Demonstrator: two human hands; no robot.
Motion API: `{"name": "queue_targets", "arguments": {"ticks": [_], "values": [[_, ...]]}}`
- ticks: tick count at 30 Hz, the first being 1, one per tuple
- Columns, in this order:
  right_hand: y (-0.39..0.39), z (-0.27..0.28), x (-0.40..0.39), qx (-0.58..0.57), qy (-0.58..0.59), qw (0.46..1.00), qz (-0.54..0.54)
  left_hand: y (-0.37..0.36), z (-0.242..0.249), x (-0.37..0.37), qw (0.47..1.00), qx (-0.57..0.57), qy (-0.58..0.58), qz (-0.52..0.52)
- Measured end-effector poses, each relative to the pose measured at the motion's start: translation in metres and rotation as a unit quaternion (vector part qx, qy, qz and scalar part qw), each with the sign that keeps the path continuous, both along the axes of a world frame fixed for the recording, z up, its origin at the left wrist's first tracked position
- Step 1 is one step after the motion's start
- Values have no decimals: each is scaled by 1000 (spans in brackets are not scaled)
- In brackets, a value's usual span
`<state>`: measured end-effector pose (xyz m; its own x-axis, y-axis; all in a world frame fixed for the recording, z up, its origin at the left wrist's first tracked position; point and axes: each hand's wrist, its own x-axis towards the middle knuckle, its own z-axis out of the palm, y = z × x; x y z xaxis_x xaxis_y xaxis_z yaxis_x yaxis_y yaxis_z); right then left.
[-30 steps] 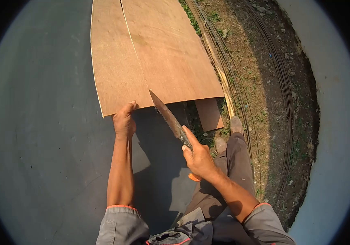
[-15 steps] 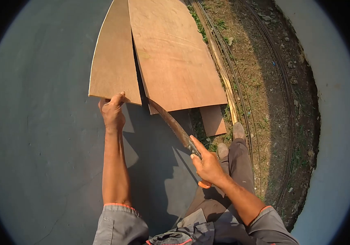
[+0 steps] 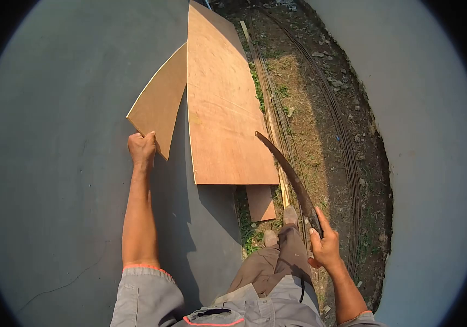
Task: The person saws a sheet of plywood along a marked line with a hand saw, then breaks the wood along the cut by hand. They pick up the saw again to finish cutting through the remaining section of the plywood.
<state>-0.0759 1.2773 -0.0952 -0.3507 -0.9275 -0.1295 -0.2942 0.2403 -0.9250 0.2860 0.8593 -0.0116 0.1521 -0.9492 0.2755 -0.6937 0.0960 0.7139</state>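
My left hand [image 3: 142, 150] grips the near edge of a narrow cut-off plywood strip [image 3: 163, 103], lifted and swung left away from the larger plywood sheet [image 3: 220, 109]. The large sheet lies flat on the grey slab with its near end jutting over the ground. My right hand [image 3: 325, 246] holds a hand saw [image 3: 288, 171] by its handle, forefinger along the blade. The dark, curved blade points up and away, clear of the wood, over the grassy strip at the right.
A grey concrete slab [image 3: 53, 163] fills the left. A small plywood offcut [image 3: 260, 203] lies under the sheet's near end. Long thin rods and wires [image 3: 348, 158] run along the dirt and grass. My feet [image 3: 279, 226] stand there. Another grey surface [image 3: 424, 136] rises at right.
The strip has come free of the sheet and my left hand has pulled it left. My right hand has drawn the saw out of the cut and moved it right and down.
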Motion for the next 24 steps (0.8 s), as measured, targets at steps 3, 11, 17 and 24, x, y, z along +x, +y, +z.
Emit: {"name": "queue_targets", "arguments": {"ticks": [3, 11, 17, 24], "values": [[9, 1, -16, -26, 11, 999, -31, 0, -1, -4, 1000, 11, -16, 16], [45, 0, -46, -46, 140, 980, -130, -13, -17, -5, 998, 54, 3, 31], [63, -17, -94, 74, 216, 950, -212, -1, -14, -9, 995, 69, -7, 71], [129, -150, -171, 418, 169, 870, -198, 6, -17, -16, 994, -9, 53, 99]]}}
